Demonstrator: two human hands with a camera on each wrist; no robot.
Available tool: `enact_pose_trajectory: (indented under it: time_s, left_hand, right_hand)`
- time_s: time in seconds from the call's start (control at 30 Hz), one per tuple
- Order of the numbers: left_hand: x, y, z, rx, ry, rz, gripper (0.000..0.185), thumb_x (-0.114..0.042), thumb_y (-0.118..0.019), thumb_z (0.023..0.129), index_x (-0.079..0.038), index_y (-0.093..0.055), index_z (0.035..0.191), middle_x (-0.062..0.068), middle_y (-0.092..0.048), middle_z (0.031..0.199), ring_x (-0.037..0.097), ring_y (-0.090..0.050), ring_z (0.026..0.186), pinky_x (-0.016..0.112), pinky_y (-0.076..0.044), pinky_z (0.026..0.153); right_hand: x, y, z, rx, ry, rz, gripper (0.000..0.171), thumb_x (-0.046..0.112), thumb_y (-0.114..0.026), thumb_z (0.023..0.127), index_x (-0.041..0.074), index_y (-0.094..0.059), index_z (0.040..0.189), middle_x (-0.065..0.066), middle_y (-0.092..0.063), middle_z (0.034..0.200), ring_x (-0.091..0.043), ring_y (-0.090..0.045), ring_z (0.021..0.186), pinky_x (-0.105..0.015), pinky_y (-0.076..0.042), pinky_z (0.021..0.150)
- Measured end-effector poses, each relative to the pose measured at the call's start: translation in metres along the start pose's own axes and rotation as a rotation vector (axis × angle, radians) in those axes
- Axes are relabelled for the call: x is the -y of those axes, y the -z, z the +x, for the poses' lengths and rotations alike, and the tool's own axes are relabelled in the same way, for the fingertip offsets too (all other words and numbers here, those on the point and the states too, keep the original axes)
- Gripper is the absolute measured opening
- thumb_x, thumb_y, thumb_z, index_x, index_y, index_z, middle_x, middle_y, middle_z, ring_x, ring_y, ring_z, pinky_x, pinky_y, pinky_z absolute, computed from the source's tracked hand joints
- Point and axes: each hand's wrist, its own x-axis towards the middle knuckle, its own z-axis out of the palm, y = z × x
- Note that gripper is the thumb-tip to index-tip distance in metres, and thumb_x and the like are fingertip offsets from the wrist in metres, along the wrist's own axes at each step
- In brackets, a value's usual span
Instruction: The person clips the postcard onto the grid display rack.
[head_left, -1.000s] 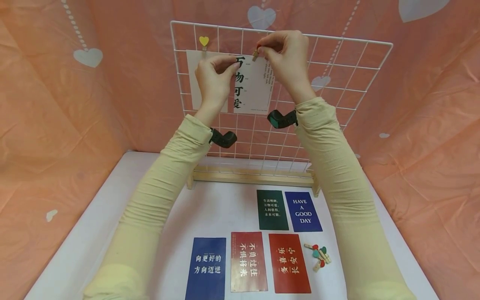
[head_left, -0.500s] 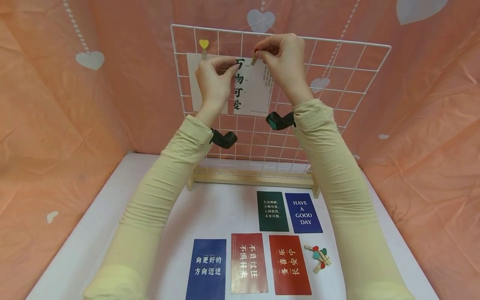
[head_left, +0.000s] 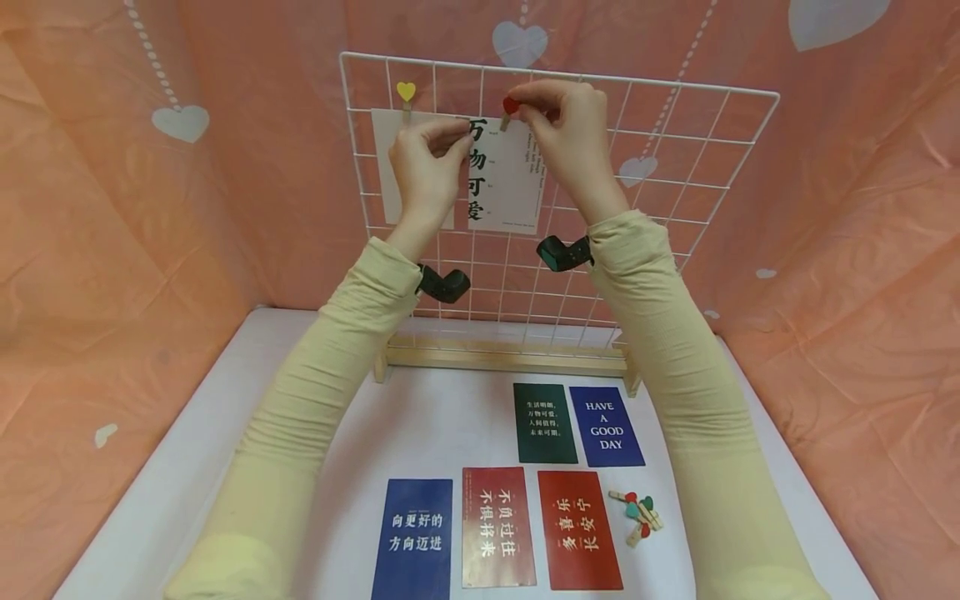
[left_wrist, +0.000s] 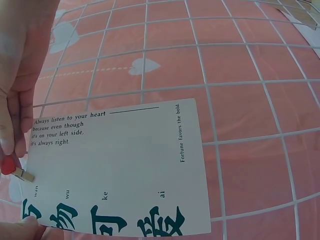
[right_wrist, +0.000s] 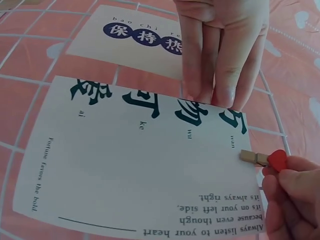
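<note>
Hands of a person in pale yellow sleeves are raised to a white wire grid (head_left: 675,142) that stands upright in a wooden base (head_left: 506,357) at the back of a white table (head_left: 442,417). The right hand (head_left: 570,133) pinches a small wooden clip with a red heart (head_left: 509,109) between thumb and fingertips, and this clip sits on the top edge of a white card (head_left: 510,179) with big dark characters down its left side. In the right wrist view the clip (right_wrist: 262,159) bites the edge of the card (right_wrist: 135,165) while the fingers (right_wrist: 290,200) are curled around its red end. The left hand (head_left: 429,162) holds the same card at its top left part, fingers bent against the paper; in the left wrist view only a fingertip (left_wrist: 20,229) shows at the corner of the card (left_wrist: 120,170), touching it. Just left of this card a second white card (head_left: 386,167) hangs on the grid under a clip with a yellow heart (head_left: 406,92). On the table lie five more cards: a dark green card (head_left: 545,422), a blue English card (head_left: 606,426), a blue card (head_left: 414,537), a shiny red card (head_left: 498,525) and a plain red card (head_left: 579,528). Beside the plain red card rests a small heap of spare clips (head_left: 637,510).
</note>
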Motion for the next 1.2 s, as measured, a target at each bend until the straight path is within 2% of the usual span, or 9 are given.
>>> enact_pose_trajectory:
  time_s: [0.23,0.4,0.5,0.63,0.8,1.0,1.2]
  left_hand:
    - [0.0,0.002,-0.002,0.014,0.004,-0.038,0.017,-0.008,-0.067,0.089,-0.001,-0.073,0.104,0.009,-0.072,0.099,0.009,-0.067,0.083,0.018,-0.053,0.076]
    - [-0.001,0.003,-0.004,0.028,0.008,-0.064,0.018,-0.007,-0.066,0.09,-0.002,-0.073,0.105,0.008,-0.071,0.1,0.011,-0.067,0.084,0.019,-0.053,0.077]
    - [-0.001,0.005,-0.005,0.031,0.007,-0.08,0.018,-0.007,-0.066,0.09,-0.001,-0.073,0.105,0.009,-0.071,0.1,0.012,-0.067,0.085,0.019,-0.053,0.078]
    - [-0.001,0.006,-0.005,0.037,0.006,-0.112,0.017,-0.005,-0.066,0.089,0.001,-0.073,0.104,0.011,-0.071,0.1,0.015,-0.068,0.085,0.02,-0.053,0.079]
    - [-0.002,0.007,-0.006,0.057,0.013,-0.14,0.018,-0.005,-0.067,0.088,0.001,-0.072,0.104,0.012,-0.071,0.1,0.014,-0.068,0.088,0.021,-0.054,0.079]
    - [-0.004,0.011,-0.012,0.088,0.022,-0.149,0.019,-0.007,-0.068,0.088,0.001,-0.072,0.104,0.012,-0.071,0.1,0.013,-0.067,0.089,0.022,-0.053,0.08]
    - [-0.004,0.017,-0.017,0.121,0.027,-0.159,0.019,-0.008,-0.069,0.088,0.002,-0.072,0.104,0.012,-0.071,0.099,0.013,-0.067,0.088,0.023,-0.054,0.08]
  right_hand:
    - [-0.005,-0.002,-0.002,-0.047,0.038,0.149,0.019,0.007,-0.061,0.093,0.006,-0.073,0.108,-0.002,-0.071,0.103,0.0,-0.063,0.094,-0.016,-0.049,0.085]
    - [-0.008,-0.002,-0.005,-0.095,0.065,0.21,0.018,0.009,-0.062,0.092,0.004,-0.072,0.107,-0.003,-0.071,0.103,-0.001,-0.064,0.095,-0.018,-0.05,0.086]
    - [0.008,0.003,-0.014,-0.119,0.059,0.217,0.018,0.005,-0.061,0.093,-0.002,-0.071,0.107,-0.008,-0.071,0.105,-0.007,-0.066,0.096,-0.018,-0.05,0.086]
    - [0.023,0.009,-0.022,-0.151,0.009,0.252,0.018,-0.002,-0.06,0.092,-0.008,-0.069,0.105,-0.015,-0.069,0.106,-0.014,-0.067,0.095,-0.019,-0.05,0.086]
    - [0.012,0.008,-0.02,-0.165,-0.032,0.316,0.016,-0.001,-0.06,0.092,-0.008,-0.069,0.103,-0.015,-0.07,0.103,-0.012,-0.066,0.09,-0.021,-0.051,0.085]
    - [0.003,0.006,-0.023,-0.157,-0.023,0.389,0.016,-0.003,-0.057,0.093,-0.009,-0.069,0.103,-0.015,-0.07,0.101,-0.014,-0.066,0.09,-0.024,-0.051,0.086]
    - [-0.015,0.003,-0.021,-0.174,-0.023,0.461,0.018,-0.003,-0.056,0.093,-0.005,-0.07,0.105,-0.012,-0.07,0.1,-0.014,-0.066,0.091,-0.026,-0.052,0.087]
